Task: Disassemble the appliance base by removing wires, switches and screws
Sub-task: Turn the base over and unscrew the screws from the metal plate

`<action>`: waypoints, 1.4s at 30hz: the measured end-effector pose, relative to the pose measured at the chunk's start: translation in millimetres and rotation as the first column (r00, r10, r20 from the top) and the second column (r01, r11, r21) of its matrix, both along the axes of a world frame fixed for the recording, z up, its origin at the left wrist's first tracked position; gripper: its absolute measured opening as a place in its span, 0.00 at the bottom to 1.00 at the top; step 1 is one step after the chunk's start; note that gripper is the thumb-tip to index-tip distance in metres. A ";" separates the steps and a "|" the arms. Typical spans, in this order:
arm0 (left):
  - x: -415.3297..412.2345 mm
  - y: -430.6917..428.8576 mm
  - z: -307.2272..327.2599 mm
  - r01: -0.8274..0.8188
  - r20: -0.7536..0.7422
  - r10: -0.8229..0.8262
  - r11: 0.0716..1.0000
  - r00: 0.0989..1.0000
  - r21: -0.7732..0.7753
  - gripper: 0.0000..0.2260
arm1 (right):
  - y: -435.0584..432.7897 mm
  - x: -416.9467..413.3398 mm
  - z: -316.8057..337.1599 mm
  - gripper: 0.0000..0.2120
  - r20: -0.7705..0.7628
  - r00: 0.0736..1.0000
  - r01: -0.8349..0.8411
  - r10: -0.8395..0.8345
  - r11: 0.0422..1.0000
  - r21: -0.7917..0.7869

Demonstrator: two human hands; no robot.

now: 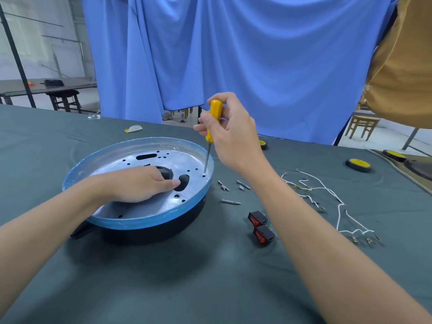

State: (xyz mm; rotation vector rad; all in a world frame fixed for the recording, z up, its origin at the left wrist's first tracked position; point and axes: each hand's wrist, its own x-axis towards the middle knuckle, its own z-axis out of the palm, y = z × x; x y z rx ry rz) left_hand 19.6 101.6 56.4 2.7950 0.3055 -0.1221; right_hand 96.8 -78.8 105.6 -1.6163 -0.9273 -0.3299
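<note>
Appliance base [140, 222] sits on table [210, 277], blue rim up, metal plate [182, 157] exposed.

Left hand [138, 183] lies on the plate, fingers [174, 182] extended and pressing down, one fingertip at the edge of an oval cutout.

Right hand [233, 141] is above the base's right rim, fingers [205, 119] curled round the yellow handle of a screwdriver [215, 108]. The shaft is near upright, tip in a small hole by the rim.

On the table right of the base, apart from both hands: loose screws [230, 202], two red rocker switches [258, 217], white wires [339, 206].
</note>
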 end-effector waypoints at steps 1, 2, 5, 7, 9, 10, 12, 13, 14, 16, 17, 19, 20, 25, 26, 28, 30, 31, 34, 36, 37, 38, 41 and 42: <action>-0.2 0.7 -0.3 -0.001 0.003 0.001 1.000 1.000 -0.006 0.27 | 0.9 1.0 -1.5 0.06 0.004 1.000 0.003 -0.003 1.000 -0.011; -0.3 0.9 -0.3 -0.002 0.007 0.002 1.000 1.000 -0.009 0.27 | 1.8 1.8 -2.8 0.06 0.009 1.000 0.005 -0.005 1.000 -0.022; -0.7 0.1 0.3 0.000 0.013 0.000 1.000 1.000 -0.008 0.27 | 4.3 3.5 -6.0 0.06 0.017 1.000 0.012 -0.011 0.998 -0.056; -1.0 -0.9 0.6 0.002 0.022 -0.002 1.000 1.000 -0.009 0.27 | 6.3 4.2 -8.2 0.06 0.019 1.000 0.009 -0.007 0.995 -0.095; -2.3 -1.2 1.0 0.000 0.037 0.001 1.000 0.999 -0.016 0.26 | 9.0 4.1 -11.0 0.06 0.011 1.000 0.006 -0.004 0.987 -0.159; -3.2 -1.3 1.4 0.000 0.043 0.001 1.000 0.999 -0.020 0.26 | 10.5 3.7 -12.1 0.06 0.016 1.000 0.016 -0.013 0.979 -0.204; -4.7 -2.3 2.2 0.008 0.056 -0.006 0.999 0.998 -0.031 0.26 | 12.7 2.4 -12.7 0.06 0.069 0.996 0.068 -0.051 0.959 -0.274; -5.3 -2.7 2.6 0.014 0.061 -0.012 0.999 0.998 -0.033 0.26 | 13.7 1.9 -12.0 0.08 0.105 0.992 0.101 -0.074 0.953 -0.285; -5.5 -3.1 2.7 0.019 0.063 -0.017 0.999 0.998 -0.034 0.26 | 14.3 1.4 -10.8 0.10 0.133 0.987 0.130 -0.095 0.948 -0.289; -5.4 -3.1 2.4 0.023 0.063 -0.021 0.999 0.998 -0.033 0.26 | 14.4 1.1 -6.7 0.11 0.166 0.980 0.159 -0.112 0.937 -0.310; -5.2 -2.5 2.2 0.023 0.060 -0.021 0.999 0.998 -0.032 0.26 | 13.8 1.2 -4.8 0.11 0.177 0.979 0.158 -0.104 0.931 -0.330; -4.7 -0.8 1.8 0.019 0.049 -0.017 0.999 0.999 -0.031 0.26 | 11.7 1.3 -2.6 0.11 0.186 0.980 0.138 -0.071 0.916 -0.377; -4.3 -0.2 1.4 0.016 0.044 -0.015 0.999 0.999 -0.029 0.26 | 10.6 1.3 -1.6 0.11 0.183 0.982 0.123 -0.053 0.908 -0.400; -4.5 2.1 0.3 0.008 0.048 -0.006 0.999 0.999 -0.038 0.27 | 7.0 4.3 6.1 0.12 0.191 0.978 0.134 -0.084 0.954 -0.266; -4.9 2.1 0.4 0.007 0.054 -0.005 0.999 0.999 -0.042 0.27 | 7.4 3.4 6.2 0.12 0.201 0.976 0.132 -0.082 0.959 -0.249; -5.4 1.2 1.1 0.009 0.056 -0.006 0.999 0.998 -0.039 0.26 | 10.1 1.5 1.2 0.10 0.207 0.977 0.120 -0.055 0.941 -0.317; -4.1 -2.0 1.4 0.012 0.033 -0.012 1.000 0.999 0.000 0.26 | 11.3 3.8 -6.3 0.07 0.196 0.979 0.143 -0.061 0.887 -0.439; -3.5 -3.5 1.7 0.014 0.016 -0.015 1.000 1.000 0.021 0.26 | 10.4 6.5 -8.7 0.06 0.187 0.979 0.162 -0.079 0.862 -0.480; -2.1 -5.3 3.8 0.010 0.003 -0.010 0.999 1.000 0.035 0.27 | 6.9 12.4 -11.1 0.07 0.200 0.969 0.228 -0.143 0.825 -0.517; -3.5 -4.5 4.0 -0.004 0.011 0.004 1.000 1.000 0.026 0.27 | 8.6 11.3 -12.0 0.09 0.236 0.959 0.260 -0.158 0.819 -0.511; -4.3 -4.4 4.2 -0.009 0.010 0.009 1.000 1.000 0.023 0.27 | 10.3 10.6 -12.9 0.10 0.253 0.954 0.271 -0.159 0.816 -0.510; -4.8 -5.0 4.1 -0.011 0.006 0.011 1.000 1.000 0.022 0.27 | 11.4 9.7 -14.0 0.10 0.268 0.950 0.281 -0.158 0.810 -0.515; -5.7 -7.0 4.7 -0.008 0.000 0.008 1.000 1.000 0.010 0.26 | 11.8 7.3 -13.0 0.12 0.286 0.946 0.285 -0.151 0.807 -0.517; -6.4 -7.0 5.0 -0.009 0.002 0.009 1.000 1.000 -0.003 0.26 | 11.7 5.6 -10.9 0.12 0.300 0.943 0.285 -0.146 0.820 -0.497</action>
